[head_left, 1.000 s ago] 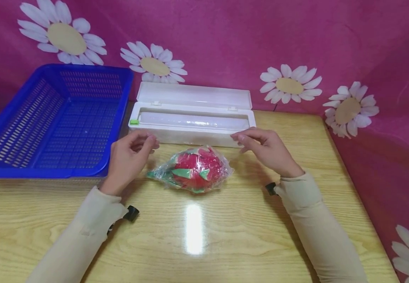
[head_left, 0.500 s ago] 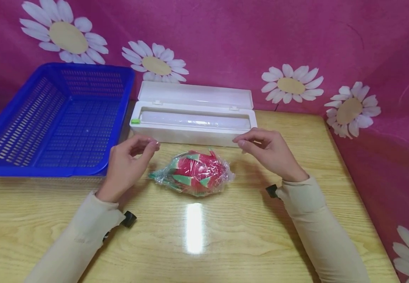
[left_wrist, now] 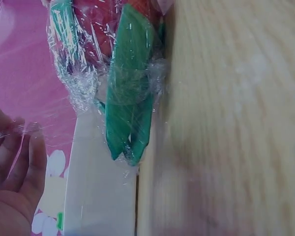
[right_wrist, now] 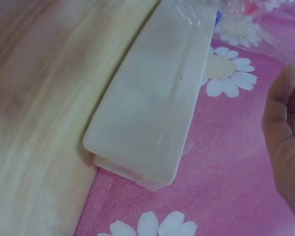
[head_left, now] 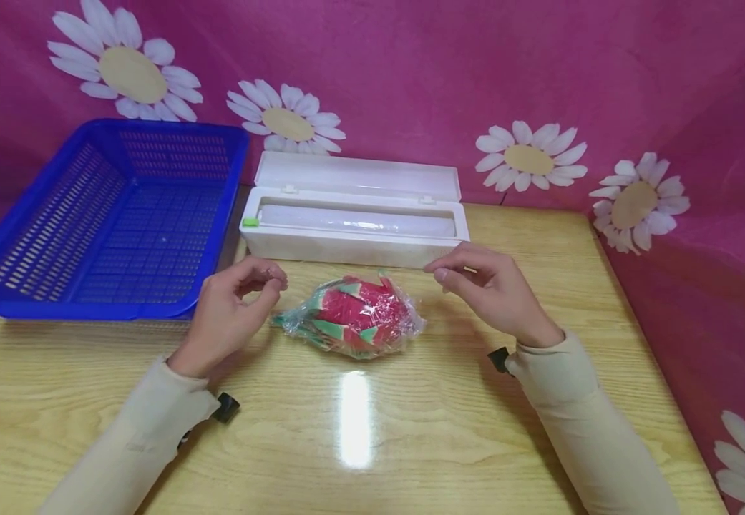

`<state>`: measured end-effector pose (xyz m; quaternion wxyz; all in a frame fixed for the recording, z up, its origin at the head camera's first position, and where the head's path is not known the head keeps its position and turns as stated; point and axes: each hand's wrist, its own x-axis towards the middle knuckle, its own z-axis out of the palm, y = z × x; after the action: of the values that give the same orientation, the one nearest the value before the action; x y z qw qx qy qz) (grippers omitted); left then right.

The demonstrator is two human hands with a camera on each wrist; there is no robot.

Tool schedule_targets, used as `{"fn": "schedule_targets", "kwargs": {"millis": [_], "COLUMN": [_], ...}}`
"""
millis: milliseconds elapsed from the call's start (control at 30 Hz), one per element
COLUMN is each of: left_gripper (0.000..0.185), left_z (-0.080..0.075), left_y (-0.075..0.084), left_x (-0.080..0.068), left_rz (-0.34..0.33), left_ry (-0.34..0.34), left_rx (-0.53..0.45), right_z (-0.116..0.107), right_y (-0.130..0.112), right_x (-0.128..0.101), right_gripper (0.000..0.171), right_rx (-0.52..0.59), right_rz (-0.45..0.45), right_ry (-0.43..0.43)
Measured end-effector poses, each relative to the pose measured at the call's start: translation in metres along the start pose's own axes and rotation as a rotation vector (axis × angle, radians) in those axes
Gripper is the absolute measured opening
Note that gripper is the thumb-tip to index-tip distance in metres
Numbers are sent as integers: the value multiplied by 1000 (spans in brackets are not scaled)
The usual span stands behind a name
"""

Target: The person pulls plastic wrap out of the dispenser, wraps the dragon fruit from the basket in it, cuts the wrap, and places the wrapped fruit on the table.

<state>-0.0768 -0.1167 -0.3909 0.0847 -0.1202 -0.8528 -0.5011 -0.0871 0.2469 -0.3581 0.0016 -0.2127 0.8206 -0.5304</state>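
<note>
A red dragon fruit with green scales (head_left: 353,318), wrapped in clear film, lies on the wooden table (head_left: 411,429) between my hands. Left of it, my left hand (head_left: 273,275) pinches a corner of clear cling film between thumb and fingers. In the left wrist view the crinkled film (left_wrist: 24,129) shows at my fingertips (left_wrist: 32,147), beside the fruit (left_wrist: 130,98). On the fruit's right, my right hand (head_left: 435,269) pinches the film's other corner. Both hands hover just in front of the white film dispenser (head_left: 353,222), whose lid stands open. The stretched sheet is barely visible from the head.
A blue slotted basket (head_left: 89,309) sits at the back left, next to the dispenser. Pink cloth with white daisies closes off the back and right sides. The right wrist view shows the dispenser's end (right_wrist: 152,103) at the table's far edge.
Both hands have drifted slightly nearer and lower while keeping their pinch. The wrapped fruit has stayed in place.
</note>
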Motion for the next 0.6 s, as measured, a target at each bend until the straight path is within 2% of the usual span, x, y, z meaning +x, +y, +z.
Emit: {"fn": "schedule_targets", "kwargs": {"millis": [133, 200, 267, 367, 467, 600], "left_gripper": [17, 17, 12, 2, 12, 26], "left_z": [-1, 0, 1, 3, 6, 11], "left_y": [1, 0, -2, -5, -6, -6], "left_x": [-3, -5, -7, -10, -12, -12], "left_rz": [-29, -22, 29, 160, 278, 346], "left_ry": [-90, -132, -166, -197, -210, -212], "left_rx": [20, 41, 72, 129, 170, 188], "right_z": [2, 4, 7, 12, 17, 23], "right_y": [-1, 0, -1, -3, -4, -6], "right_x": [-7, -9, -12, -15, -19, -21], "right_gripper": [19, 20, 21, 21, 20, 18], "right_rx": [-4, -25, -72, -174, -261, -309], "right_rz": [-36, -64, -96, -147, -208, -263], "right_ry": [-25, -31, -35, -55, -86, -109]}}
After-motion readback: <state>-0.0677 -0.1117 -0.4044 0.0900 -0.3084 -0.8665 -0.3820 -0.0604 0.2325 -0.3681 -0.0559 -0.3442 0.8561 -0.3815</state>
